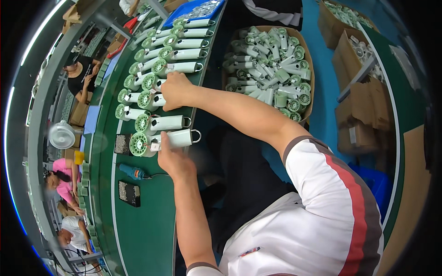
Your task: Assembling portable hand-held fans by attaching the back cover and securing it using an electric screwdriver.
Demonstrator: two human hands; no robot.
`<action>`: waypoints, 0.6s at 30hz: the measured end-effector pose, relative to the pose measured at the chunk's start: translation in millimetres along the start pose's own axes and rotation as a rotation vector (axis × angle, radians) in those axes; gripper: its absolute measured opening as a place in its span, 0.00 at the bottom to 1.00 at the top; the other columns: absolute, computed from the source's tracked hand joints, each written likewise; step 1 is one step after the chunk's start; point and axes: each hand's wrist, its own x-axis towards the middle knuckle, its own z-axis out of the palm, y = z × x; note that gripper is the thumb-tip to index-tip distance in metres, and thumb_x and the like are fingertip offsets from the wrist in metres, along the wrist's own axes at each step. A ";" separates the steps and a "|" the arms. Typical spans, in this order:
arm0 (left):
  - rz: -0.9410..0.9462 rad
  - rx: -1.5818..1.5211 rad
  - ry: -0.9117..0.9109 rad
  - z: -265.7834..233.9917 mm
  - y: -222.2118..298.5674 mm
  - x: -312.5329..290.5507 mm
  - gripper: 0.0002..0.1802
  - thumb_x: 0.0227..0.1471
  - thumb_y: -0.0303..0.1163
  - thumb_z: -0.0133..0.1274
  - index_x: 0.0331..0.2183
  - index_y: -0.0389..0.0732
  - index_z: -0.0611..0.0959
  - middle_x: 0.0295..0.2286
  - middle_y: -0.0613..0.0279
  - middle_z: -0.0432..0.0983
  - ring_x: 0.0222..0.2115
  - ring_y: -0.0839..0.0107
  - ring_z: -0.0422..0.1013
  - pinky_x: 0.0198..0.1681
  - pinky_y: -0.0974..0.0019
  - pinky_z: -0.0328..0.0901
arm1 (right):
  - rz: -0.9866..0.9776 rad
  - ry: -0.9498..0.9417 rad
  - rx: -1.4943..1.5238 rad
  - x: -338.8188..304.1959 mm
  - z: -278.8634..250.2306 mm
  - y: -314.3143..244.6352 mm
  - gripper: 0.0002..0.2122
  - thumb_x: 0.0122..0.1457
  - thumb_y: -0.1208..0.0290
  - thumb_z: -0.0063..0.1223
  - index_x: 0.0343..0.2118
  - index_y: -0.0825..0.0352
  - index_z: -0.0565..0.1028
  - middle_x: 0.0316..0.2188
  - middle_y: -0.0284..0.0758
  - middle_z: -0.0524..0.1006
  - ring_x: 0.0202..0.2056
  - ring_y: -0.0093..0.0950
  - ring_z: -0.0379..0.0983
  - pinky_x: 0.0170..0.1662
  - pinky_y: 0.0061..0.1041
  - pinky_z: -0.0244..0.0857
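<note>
Pale green handheld fans with round grilles and end loops lie in rows along the green workbench (145, 221). My left hand (175, 158) is closed round the handle of the nearest fan (180, 138), its thumb across the top. This fan's round grille points left, and a small white tag hangs by the handle. Farther up the row, my right hand (178, 91) is closed over the handle of another fan (146, 99); its fingertips are partly hidden. Between my hands lies one more fan (166, 122).
A blue electric screwdriver (132, 171) lies near two black trays of small screws, one of them this tray (129, 193). A cardboard box (309, 99) piled with fans stands right of the bench. At the far end is a blue tray (186, 11). Several people work across the line.
</note>
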 end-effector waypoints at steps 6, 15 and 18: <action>0.021 -0.014 -0.030 0.6 -1.1 -1.2 0.24 0.64 0.34 0.57 0.55 0.29 0.73 0.48 0.53 0.75 0.50 0.66 0.73 0.53 0.63 0.70 | -0.025 0.122 0.047 -1.8 -10.3 1.3 0.24 0.40 0.48 0.67 0.33 0.66 0.87 0.41 0.53 0.78 0.47 0.48 0.72 0.51 0.41 0.70; 0.030 -0.053 -0.070 -12.1 -5.8 9.1 0.29 0.66 0.34 0.53 0.60 0.24 0.67 0.56 0.45 0.69 0.57 0.59 0.69 0.60 0.56 0.68 | -0.070 0.548 0.176 -58.2 -57.2 21.1 0.26 0.39 0.48 0.71 0.38 0.63 0.87 0.44 0.54 0.76 0.49 0.51 0.72 0.55 0.44 0.68; 0.080 -0.043 -0.017 -8.7 -10.9 5.5 0.28 0.67 0.35 0.52 0.57 0.21 0.70 0.55 0.42 0.71 0.57 0.57 0.69 0.60 0.55 0.66 | 0.034 0.700 0.107 -102.0 -69.3 63.8 0.26 0.38 0.48 0.74 0.39 0.63 0.87 0.45 0.53 0.75 0.49 0.49 0.73 0.55 0.42 0.68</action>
